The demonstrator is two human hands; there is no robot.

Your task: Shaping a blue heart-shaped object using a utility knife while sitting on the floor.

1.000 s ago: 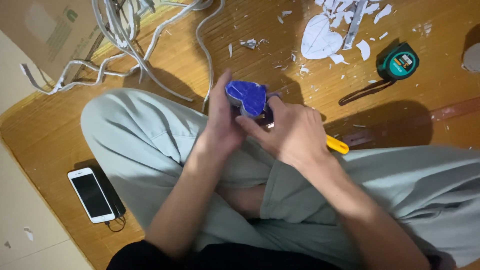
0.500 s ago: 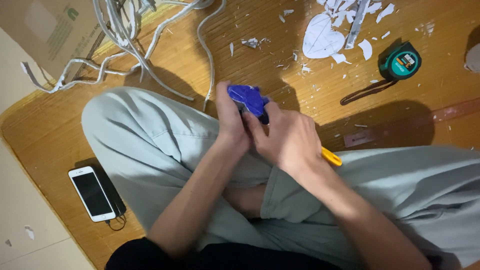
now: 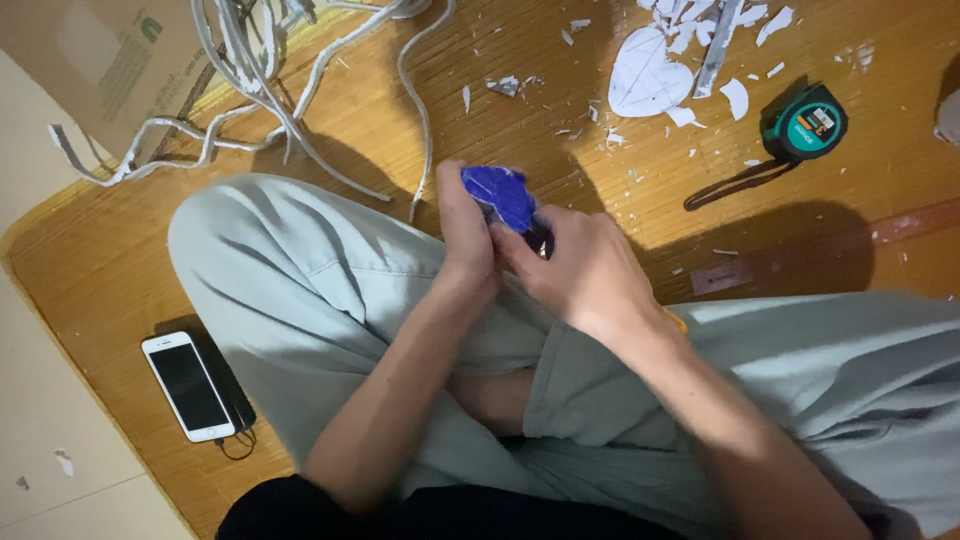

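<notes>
I sit cross-legged on a woven mat (image 3: 560, 120), in pale green trousers. My left hand (image 3: 466, 235) grips a small blue piece (image 3: 500, 195) from the left, thumb along its edge. My right hand (image 3: 585, 270) closes around a yellow-handled tool (image 3: 678, 320); only a sliver of the handle shows behind my wrist, and the dark tip (image 3: 538, 240) meets the blue piece's lower right side. Both hands press together above my knee.
White cut scraps and a rounded white piece (image 3: 645, 75) lie at the top. A green tape measure (image 3: 805, 122) sits at the right. White cords (image 3: 270, 90) trail past a cardboard box (image 3: 90, 55) at top left. A white phone (image 3: 188, 385) rests at lower left.
Both hands have shifted slightly left and up with the blue piece. The yellow handle, plainly seen before, is now almost hidden behind my right wrist.
</notes>
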